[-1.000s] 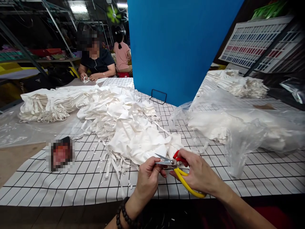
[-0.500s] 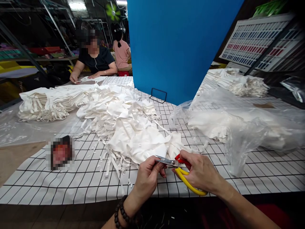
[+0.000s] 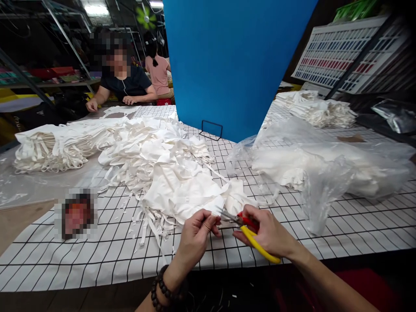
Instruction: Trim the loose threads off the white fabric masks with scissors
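Note:
My right hand point(image 3: 268, 229) grips a pair of scissors point(image 3: 258, 246) with one yellow and one red handle. Their blades point left, slightly parted, with the tips close to my left fingertips. My left hand point(image 3: 197, 234) is closed in a pinch at a bit of white fabric point(image 3: 215, 213) on the near edge of the heap; its exact shape is mostly hidden by the fingers. Just beyond both hands lies a white cloth piece point(image 3: 182, 186) with straps, on top of a loose pile of similar pieces point(image 3: 136, 149).
A checked cloth point(image 3: 110, 260) covers the table, with small white scraps on it. Stacked white pieces point(image 3: 52, 147) lie at left, near a pixelated object point(image 3: 77, 214). A blue panel point(image 3: 224, 65) stands behind. Plastic-wrapped fabric point(image 3: 325, 164) lies right. A co-worker point(image 3: 128, 84) sits across.
The scissors have drawn back slightly from my left fingers, and the blades have parted. My view has shifted a little to the right. Across the table, the co-worker's hand has come off the cloth.

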### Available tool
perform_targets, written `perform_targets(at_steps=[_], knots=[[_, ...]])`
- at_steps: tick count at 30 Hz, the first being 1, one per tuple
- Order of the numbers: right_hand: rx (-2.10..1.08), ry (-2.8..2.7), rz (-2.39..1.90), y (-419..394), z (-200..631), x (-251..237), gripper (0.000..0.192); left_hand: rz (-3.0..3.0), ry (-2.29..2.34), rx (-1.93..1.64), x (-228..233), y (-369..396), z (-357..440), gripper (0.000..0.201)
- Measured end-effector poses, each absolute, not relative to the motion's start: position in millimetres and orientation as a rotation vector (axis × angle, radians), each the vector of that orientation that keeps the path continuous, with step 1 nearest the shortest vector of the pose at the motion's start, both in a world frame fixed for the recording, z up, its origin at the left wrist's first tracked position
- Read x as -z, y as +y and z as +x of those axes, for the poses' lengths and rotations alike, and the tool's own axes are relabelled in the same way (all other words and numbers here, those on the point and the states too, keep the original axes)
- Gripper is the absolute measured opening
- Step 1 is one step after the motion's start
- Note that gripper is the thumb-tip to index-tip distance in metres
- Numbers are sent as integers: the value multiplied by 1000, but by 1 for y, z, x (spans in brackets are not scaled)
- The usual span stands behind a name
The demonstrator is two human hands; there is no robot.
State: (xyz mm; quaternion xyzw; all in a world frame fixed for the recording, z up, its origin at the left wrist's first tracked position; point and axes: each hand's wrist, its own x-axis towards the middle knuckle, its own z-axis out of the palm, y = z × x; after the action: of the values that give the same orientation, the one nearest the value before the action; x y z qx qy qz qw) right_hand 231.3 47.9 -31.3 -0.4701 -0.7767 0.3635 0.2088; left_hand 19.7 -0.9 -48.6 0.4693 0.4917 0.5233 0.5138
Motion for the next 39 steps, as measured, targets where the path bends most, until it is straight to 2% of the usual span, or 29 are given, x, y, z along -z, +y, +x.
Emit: perform_targets(at_steps=[3,6,8,11,14,17,19,20,23,26,29,33,39], knots=[[-1216,-1793,-1360,61,263,36,35,1187,1318,-1398,32,24,-7,20],[-1108,-1501,-1483,78,305,42,37,1371,1479,-1672,-1,70,-53,20],[-1028,-1416,-1581,85,326,48,39,1553,1677,-1729,-25,104,-80,22],[-1086,-1368,-1616,87,332,60,38,1909,2107,-1281,-48,135,-88,26],[-1109,-1438,-1564,85,308,73,33,2143,2267,-881,-37,126,-46,39],[-1023,-1517,-1563,89,281,80,26,2452,1669,-611,4,94,18,33],[-1029,-1506,-1548,95,274,79,25,2532,1329,-394,34,77,50,46],[-1042,-1496,-1531,99,274,78,27,2540,1282,-368,46,72,60,43],[-1062,-1439,-1478,112,284,73,33,2355,1325,-524,64,72,67,19],[-968,-1345,-1490,117,293,68,36,1747,1308,-855,63,84,53,27],[-974,-1328,-1467,108,289,65,38,1312,1245,-1022,59,93,38,36],[-1320,-1365,-1294,85,265,65,43,1099,1219,-1114,55,97,26,42],[-1377,-1416,-1125,78,222,72,41,878,1103,-1084,52,84,22,40]])
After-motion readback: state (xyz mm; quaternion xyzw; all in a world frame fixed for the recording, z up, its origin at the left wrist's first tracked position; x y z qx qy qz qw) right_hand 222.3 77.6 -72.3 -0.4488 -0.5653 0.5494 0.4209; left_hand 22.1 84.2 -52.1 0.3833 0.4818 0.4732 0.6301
